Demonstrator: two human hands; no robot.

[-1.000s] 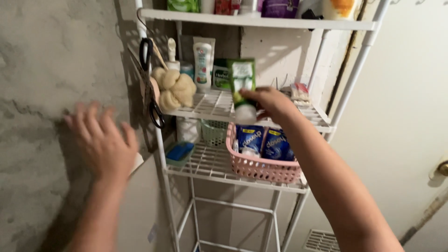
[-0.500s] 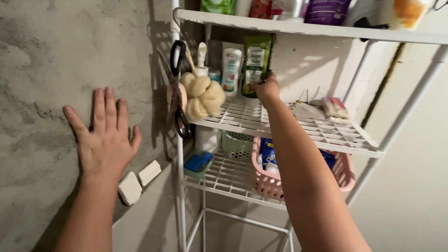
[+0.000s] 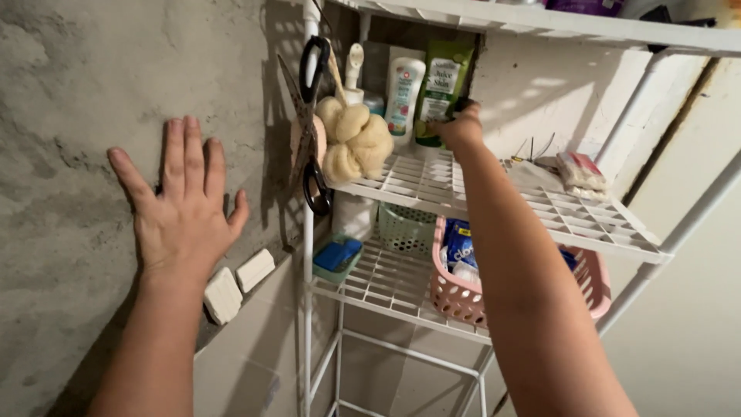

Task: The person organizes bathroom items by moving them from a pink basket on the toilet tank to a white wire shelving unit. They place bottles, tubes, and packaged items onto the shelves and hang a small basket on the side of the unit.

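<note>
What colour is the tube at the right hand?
The tube is green, with a white label panel; the head view shows it best.

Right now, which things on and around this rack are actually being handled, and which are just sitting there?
In hand:
green pouch, gripped by the right hand at the back of the middle shelf
left hand, flat on the grey wall

Just lying about:
white tube
cream sponge
scissors
pink basket
two soap bars

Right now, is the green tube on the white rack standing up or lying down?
Upright. The green tube stands tall against the back wall on the white rack, right hand at its base.
</note>
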